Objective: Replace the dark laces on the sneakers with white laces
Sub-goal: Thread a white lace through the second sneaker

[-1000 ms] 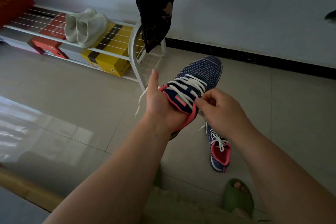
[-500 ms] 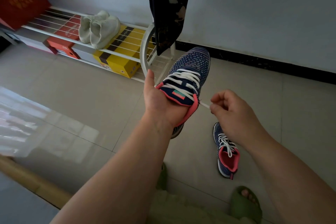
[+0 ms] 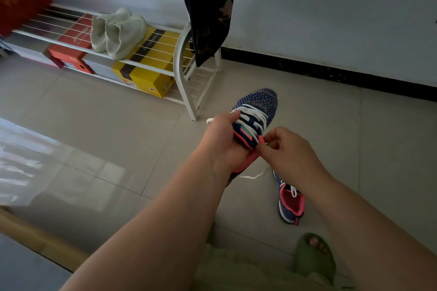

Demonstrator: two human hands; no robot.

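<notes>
1. The left hand (image 3: 218, 142) grips the raised sneaker (image 3: 254, 120) around its pink collar from the left side, thumb lying up along the eyelet row, and holds it off the floor with the toe pointing away.
2. The right hand (image 3: 287, 149) has its fingers curled at the sneaker's near right edge, beside the tongue, pinching what looks like the white lace (image 3: 253, 114); the pinch itself is too small to see clearly.
3. The white lace already crosses the eyelets in several rows. One free end pokes out to the left past the left thumb, and another strand trails below the hands toward the floor.
4. The knit sneaker looks light and soft, so its upper will probably give under a squeeze; the collar and heel seem the firmest places to hold. The lace is limp and thin, best taken close to its tip.
5. The second sneaker (image 3: 289, 203) lies on the tiled floor (image 3: 118, 144), near and right of the hands, also with white lace showing.
6. A white shoe rack (image 3: 182, 64) stands far left, carrying pale shoes (image 3: 118, 33) above boxes.
</notes>
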